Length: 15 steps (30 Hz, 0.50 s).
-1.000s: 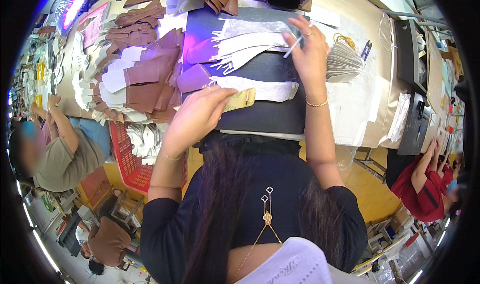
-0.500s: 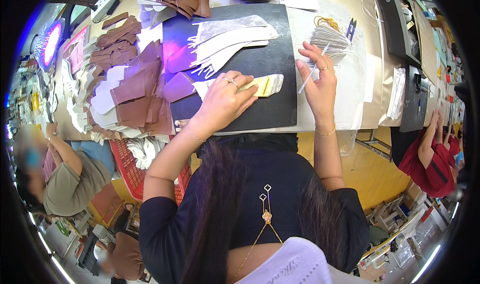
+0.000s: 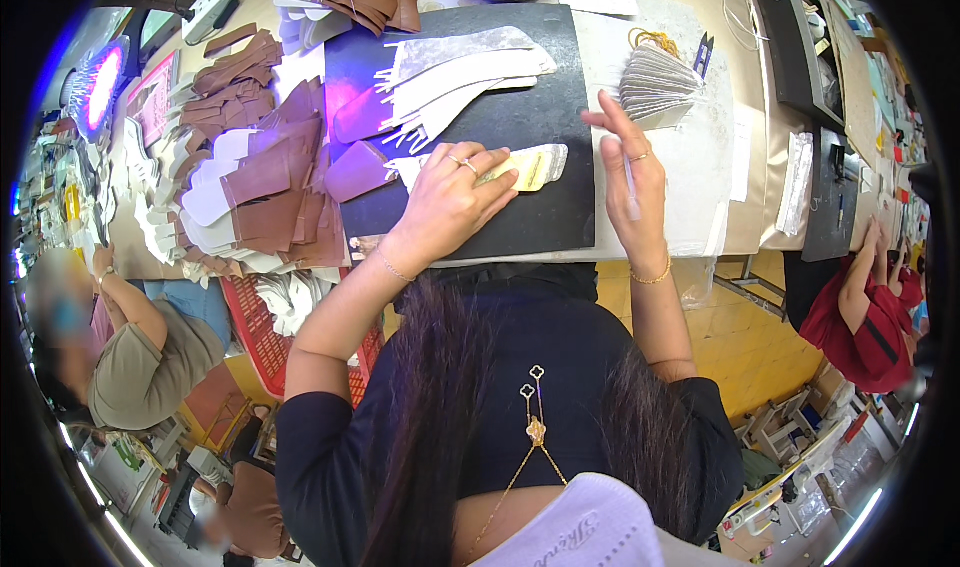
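Note:
My left hand (image 3: 455,192) presses down over a white strip piece with a yellow face (image 3: 535,170), its fingers together on top and part of the piece hidden beneath. Under both lies a black mat (image 3: 555,222). To the right, my right hand (image 3: 637,182) hovers with a thin pale stick (image 3: 631,189) held against the palm by the thumb; the stick is blurred. Beyond my left hand, fringed white and grey strips (image 3: 465,72) lie overlapped on the mat. A brown leather-like piece (image 3: 357,172) sits at the mat's left edge, by the white piece's fringed end.
Stacked brown and white cut pieces (image 3: 265,182) cover the table's left. A fanned grey bundle (image 3: 655,87) with yellow cord lies beyond my right hand, beside dark snips (image 3: 704,55). A black tray (image 3: 795,57) stands far right. A red basket (image 3: 255,332) is below left. Other people sit at both sides.
My right hand has turned and drawn slightly nearer, and the stick has swung from slanting across the fingers to lying along the palm. My left hand stays nearly still on the piece.

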Tool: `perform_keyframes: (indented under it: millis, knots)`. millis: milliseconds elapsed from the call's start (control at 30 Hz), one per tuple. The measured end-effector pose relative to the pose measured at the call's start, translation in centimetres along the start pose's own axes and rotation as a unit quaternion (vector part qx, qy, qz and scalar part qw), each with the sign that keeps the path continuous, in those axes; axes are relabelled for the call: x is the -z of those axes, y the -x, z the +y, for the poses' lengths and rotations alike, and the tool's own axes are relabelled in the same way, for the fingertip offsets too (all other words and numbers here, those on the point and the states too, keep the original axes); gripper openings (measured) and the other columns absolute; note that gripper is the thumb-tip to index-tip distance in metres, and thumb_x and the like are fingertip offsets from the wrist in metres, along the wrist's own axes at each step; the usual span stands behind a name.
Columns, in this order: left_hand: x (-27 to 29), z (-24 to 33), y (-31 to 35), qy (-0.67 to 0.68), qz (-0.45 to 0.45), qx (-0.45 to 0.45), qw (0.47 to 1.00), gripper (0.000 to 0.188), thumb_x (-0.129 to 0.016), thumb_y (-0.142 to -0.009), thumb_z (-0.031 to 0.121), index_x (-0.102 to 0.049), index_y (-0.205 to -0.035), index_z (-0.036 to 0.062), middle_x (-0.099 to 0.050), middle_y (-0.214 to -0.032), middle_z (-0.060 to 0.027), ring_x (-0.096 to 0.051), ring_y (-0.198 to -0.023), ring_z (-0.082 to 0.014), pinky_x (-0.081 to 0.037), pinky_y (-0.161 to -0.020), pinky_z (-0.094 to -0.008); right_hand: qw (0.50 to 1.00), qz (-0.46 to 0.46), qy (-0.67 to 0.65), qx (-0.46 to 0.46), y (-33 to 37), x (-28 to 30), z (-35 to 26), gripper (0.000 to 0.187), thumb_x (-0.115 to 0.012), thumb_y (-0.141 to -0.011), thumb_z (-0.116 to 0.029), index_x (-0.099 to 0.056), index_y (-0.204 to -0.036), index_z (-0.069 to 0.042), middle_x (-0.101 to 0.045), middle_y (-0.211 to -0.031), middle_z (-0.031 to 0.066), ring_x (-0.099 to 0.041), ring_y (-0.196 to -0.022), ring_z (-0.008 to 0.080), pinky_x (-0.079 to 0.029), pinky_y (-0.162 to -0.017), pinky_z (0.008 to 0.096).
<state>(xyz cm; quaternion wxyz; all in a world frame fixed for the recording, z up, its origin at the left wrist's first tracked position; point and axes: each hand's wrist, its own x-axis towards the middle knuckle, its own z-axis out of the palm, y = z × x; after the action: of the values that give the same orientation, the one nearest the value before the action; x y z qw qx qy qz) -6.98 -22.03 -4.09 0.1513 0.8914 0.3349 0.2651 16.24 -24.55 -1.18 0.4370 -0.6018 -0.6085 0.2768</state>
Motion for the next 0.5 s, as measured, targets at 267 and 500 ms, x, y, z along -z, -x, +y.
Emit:
perform_keyframes:
  millis: [267,500]
  knots:
    - [-0.4,0.7,0.2,-0.042,0.002,0.005,0.999,0.024,-0.079,-0.078,0.017,-0.074,-0.1,0.0094,-0.069,-0.115,-0.0057,-0.063,-0.099,-0.0242,-0.05,-0.084,-0.0395,0.985,-0.158,0.032,0.06,-0.1,-1.4,0.7,0.013,-0.069,-0.092,-0.012,-0.07,-0.088,0.0,-0.07,-0.086,0.01,-0.065,-0.082,0.0241,-0.05,-0.077,0.0351]
    - [-0.2,1.1,0.2,-0.066,-0.018,0.002,0.998,0.022,-0.073,-0.082,0.018,-0.072,-0.101,0.0061,-0.068,-0.116,-0.0096,-0.062,-0.102,-0.025,-0.048,-0.086,-0.0394,0.966,-0.172,0.099,0.167,-0.9,-1.9,0.6,0.013,-0.073,-0.088,-0.018,-0.068,-0.082,-0.007,-0.069,-0.083,0.0054,-0.063,-0.083,0.0246,-0.046,-0.084,0.0378]
